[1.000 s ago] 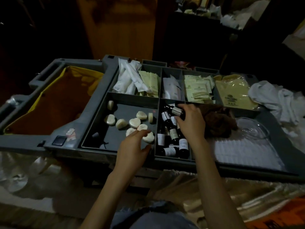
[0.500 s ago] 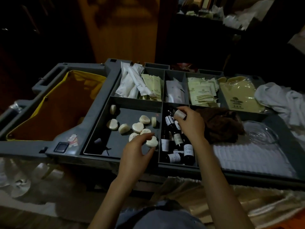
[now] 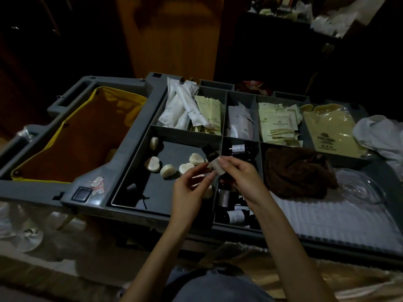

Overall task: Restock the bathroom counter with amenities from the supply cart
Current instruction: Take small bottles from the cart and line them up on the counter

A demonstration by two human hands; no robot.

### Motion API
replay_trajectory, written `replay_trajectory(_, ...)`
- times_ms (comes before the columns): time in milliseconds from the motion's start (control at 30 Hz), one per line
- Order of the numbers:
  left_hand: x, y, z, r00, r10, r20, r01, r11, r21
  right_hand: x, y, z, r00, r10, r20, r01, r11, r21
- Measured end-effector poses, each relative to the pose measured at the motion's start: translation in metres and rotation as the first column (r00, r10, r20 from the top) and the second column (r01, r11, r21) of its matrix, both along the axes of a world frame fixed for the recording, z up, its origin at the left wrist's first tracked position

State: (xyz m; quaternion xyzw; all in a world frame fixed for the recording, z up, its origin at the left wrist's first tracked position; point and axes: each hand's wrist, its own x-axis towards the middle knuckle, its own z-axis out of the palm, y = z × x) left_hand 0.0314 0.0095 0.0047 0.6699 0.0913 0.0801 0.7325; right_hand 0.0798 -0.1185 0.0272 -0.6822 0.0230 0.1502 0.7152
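since half a second ago the right hand (image 3: 242, 179) has lifted the small dark bottle (image 3: 212, 156) clear of its compartment, and the left hand (image 3: 189, 192) has left the soaps (image 3: 168, 171) to meet it. head view: the bottle sits tilted, cap up and to the left, above the divider between the soap bay and the bottle bay of the supply cart (image 3: 135, 211). right fingers curl round its white-labelled lower end; left thumb and forefinger reach the label, but whether they pinch it i cannot tell. more bottles (image 3: 236, 215) lie below.
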Motion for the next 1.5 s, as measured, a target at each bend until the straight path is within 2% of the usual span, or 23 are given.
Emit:
replay_trajectory(167, 0.003, -0.001, -0.001, 0.998, 0.056, 0.010, -0.055, 0.997, -0.045, 0.001, 0.004, 0.000, 0.999, -0.028, 0.028, 0.028, 1.000, -0.002)
replay_trajectory(300, 0.002, 0.000, 0.000, 0.998, 0.066, -0.013, -0.067, 0.990, -0.123, 0.000, 0.005, -0.004, 0.996, -0.015, 0.093, 0.021, 0.998, -0.067)
replay_trajectory(467, -0.001, 0.002, 0.001, 1.000, 0.029, 0.012, -0.028, 0.998, -0.065, -0.004, 0.004, -0.006, 0.985, -0.018, 0.173, 0.039, 0.992, -0.121)
replay_trajectory(600, -0.003, 0.004, 0.003, 0.997, 0.029, 0.066, -0.022, 0.994, -0.108, -0.006, 0.006, -0.005, 0.965, 0.014, 0.261, 0.058, 0.963, -0.265)
replay_trajectory(733, -0.001, 0.008, 0.002, 0.999, 0.025, 0.021, -0.021, 0.990, -0.141, -0.007, 0.006, -0.005, 0.946, 0.007, 0.325, 0.100, 0.944, -0.314)
replay_trajectory(800, -0.001, 0.007, 0.001, 1.000, 0.003, 0.000, -0.003, 0.992, -0.130, -0.003, -0.003, -0.006, 0.927, -0.034, 0.374, 0.178, 0.917, -0.358)
replay_trajectory(900, 0.000, 0.007, -0.001, 0.997, -0.058, -0.049, 0.052, 0.991, -0.119, 0.008, -0.024, -0.008, 0.896, -0.083, 0.435, 0.310, 0.820, -0.482)
replay_trajectory(1033, 0.002, 0.008, -0.003, 0.988, -0.126, -0.093, 0.115, 0.987, -0.108, 0.017, -0.037, -0.015, 0.899, -0.030, 0.438, 0.345, 0.664, -0.663)
replay_trajectory(1233, 0.002, 0.009, -0.004, 0.993, -0.067, -0.098, 0.056, 0.992, -0.117, 0.029, -0.018, -0.021, 0.935, 0.103, 0.338, 0.240, 0.517, -0.821)
replay_trajectory(1400, 0.003, 0.010, -0.004, 0.995, -0.033, -0.092, 0.027, 0.997, -0.075, 0.036, -0.003, -0.019, 0.957, 0.195, 0.216, 0.160, 0.267, -0.950)
replay_trajectory(1500, 0.003, 0.010, -0.003, 0.995, -0.031, -0.096, 0.024, 0.997, -0.077, 0.042, -0.001, -0.011, 0.967, 0.207, 0.150, 0.103, 0.219, -0.970)
